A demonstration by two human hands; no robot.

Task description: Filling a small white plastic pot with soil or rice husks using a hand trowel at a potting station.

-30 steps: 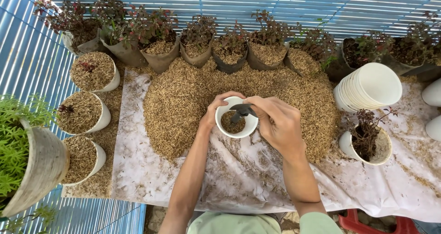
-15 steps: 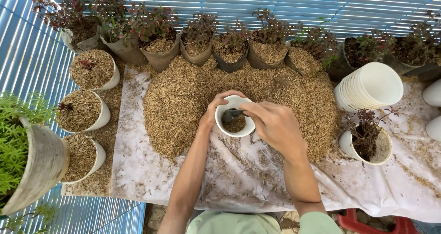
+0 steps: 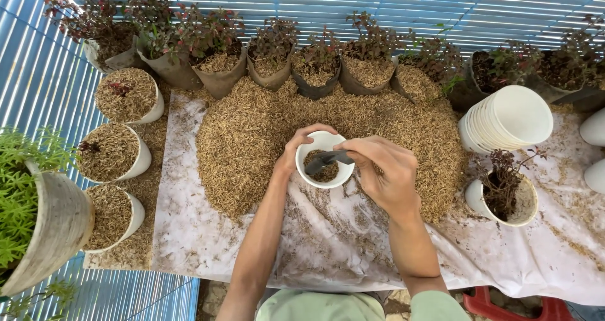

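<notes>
1. Sheet, white and creased, covers the table from the left edge to the right edge, and everything below lies on it.
2. Husk pile, brown and loose, fills the middle of the sheet up to its far edge.
3. Row of dark grow bags with red-leaved plants lines the far edge of the sheet.
4. Stack of white pots lies on its side near the far right corner.
5. Three filled white pots stand in a line off the left edge of the sheet.
6. Potted plant in a white pot stands near the right edge, just below the stack.
7. Right hand is above the near side of the pile, its fingers pinched together on a small dark scoop. Half a second ago the scoop was hidden behind the fingers; now it lies in plain view across the pot's mouth.
8. Left hand curls its fingers around the far rim of the small white pot, thumb on the near side, as it did before.
9. Small white pot sits at the near middle of the pile, between both hands, partly filled with husk, in the same place as before.
</notes>
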